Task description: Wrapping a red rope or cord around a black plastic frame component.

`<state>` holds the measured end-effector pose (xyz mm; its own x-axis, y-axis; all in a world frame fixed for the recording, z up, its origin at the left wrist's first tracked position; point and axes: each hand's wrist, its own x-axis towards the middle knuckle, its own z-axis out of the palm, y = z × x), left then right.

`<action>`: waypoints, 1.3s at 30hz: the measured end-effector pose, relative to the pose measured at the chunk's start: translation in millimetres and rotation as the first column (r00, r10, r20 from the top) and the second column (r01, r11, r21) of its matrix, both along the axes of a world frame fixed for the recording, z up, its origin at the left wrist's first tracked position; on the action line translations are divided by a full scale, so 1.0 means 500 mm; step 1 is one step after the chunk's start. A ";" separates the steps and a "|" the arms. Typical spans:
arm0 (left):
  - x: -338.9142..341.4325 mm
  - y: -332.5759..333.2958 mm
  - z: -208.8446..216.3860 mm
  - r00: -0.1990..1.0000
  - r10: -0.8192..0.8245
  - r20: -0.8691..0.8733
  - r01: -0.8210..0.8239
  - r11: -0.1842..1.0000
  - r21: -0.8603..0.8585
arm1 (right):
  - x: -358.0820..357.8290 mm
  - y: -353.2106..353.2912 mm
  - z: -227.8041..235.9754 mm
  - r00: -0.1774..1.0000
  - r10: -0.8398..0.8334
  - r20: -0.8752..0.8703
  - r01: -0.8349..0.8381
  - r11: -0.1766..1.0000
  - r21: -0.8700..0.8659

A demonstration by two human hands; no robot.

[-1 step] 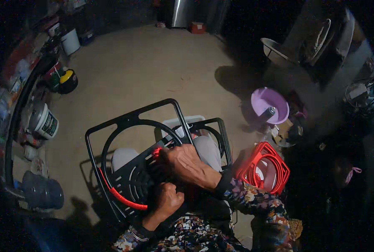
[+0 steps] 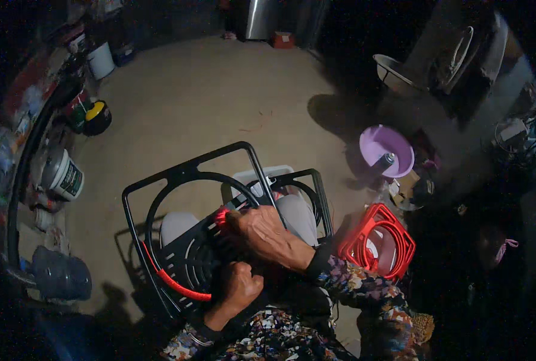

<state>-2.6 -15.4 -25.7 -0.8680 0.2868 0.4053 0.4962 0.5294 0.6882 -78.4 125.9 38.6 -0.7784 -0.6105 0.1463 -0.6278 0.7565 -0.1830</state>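
Observation:
A black frame (image 2: 196,167) with a round ring and a slatted middle lies tilted across my lap. Bright red cord is wound tightly round the near left part of its ring, as a red wrapped stretch (image 2: 182,287). My left hand (image 2: 241,289) is closed in a fist beside the end of that stretch; what its fingers hold is hidden. Over the slatted middle, my right hand (image 2: 271,236) is closed, with a small clump of red cord (image 2: 221,218) showing at its fingertips.
A similar black frame (image 2: 320,195) and a white container (image 2: 262,174) stand beyond my knees. To the right are a red frame (image 2: 376,240) with a ring, a purple basin (image 2: 376,138) and a spray can (image 2: 383,163). Buckets (image 2: 66,175) and a large water bottle (image 2: 60,274) line the left side.
My right hand and the red clump at its fingertips have shifted very slightly left and up. My left hand and the black frame look the same.

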 end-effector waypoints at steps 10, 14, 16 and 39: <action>-0.008 -0.018 -0.029 0.936 -0.049 0.348 0.024 0.997 0.075 | -0.018 -0.056 -0.012 0.985 -0.101 -0.141 0.110 0.992 0.056; -0.012 -0.003 0.012 0.987 0.073 0.144 -0.098 0.980 0.174 | -0.020 -0.045 0.022 0.978 -0.149 0.143 0.204 0.811 -0.548; -0.008 -0.005 0.009 0.984 0.044 0.171 -0.074 0.982 0.173 | -0.025 -0.031 0.044 0.938 -0.221 0.265 0.336 0.766 -0.548; -0.054 -0.008 0.123 0.419 -0.478 0.772 -0.203 0.779 0.593 | 0.405 0.199 0.085 0.689 -0.716 0.109 0.721 0.693 0.003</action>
